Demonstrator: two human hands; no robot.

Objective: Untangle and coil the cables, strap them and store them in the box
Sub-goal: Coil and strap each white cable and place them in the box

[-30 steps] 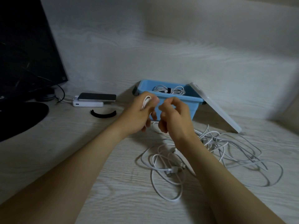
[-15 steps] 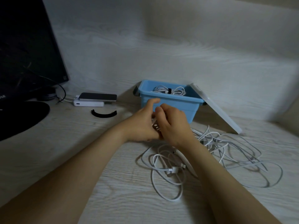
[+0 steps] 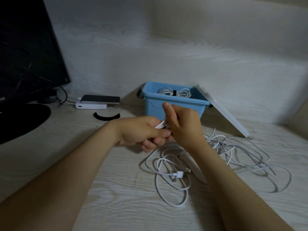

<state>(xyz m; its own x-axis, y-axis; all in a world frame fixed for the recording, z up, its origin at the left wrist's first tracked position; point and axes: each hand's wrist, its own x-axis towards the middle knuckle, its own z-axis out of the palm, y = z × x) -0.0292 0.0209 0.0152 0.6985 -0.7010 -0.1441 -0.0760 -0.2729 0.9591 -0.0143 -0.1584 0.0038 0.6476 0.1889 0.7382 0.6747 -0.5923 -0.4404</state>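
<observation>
While the left hand (image 3: 141, 130) curls its fingers (image 3: 162, 133) tightly around a bunch of white cable strands (image 3: 162, 125) above the worktop (image 3: 66, 155), the right hand (image 3: 185, 125) grips the same bunch, thumb raised. Behind them, the blue box (image 3: 155, 107) holds one strapped coil (image 3: 175, 93); loose cables (image 3: 180, 174) lie tangled rightward.

The light is dim, cool grey and soft, with no glare. The loose cables (image 3: 233, 152) throw faint, diffuse shadows onto the table (image 3: 116, 197), and darker shade sits beside the box (image 3: 173, 107). The monitor (image 3: 25, 47) is near black, its detail lost. The white cable (image 3: 162, 125) between the left hand (image 3: 141, 130) and the right hand (image 3: 185, 129) smears with motion blur. Wide-angle distortion bends the wall (image 3: 183, 55) grain, and the lower corners look soft.
</observation>
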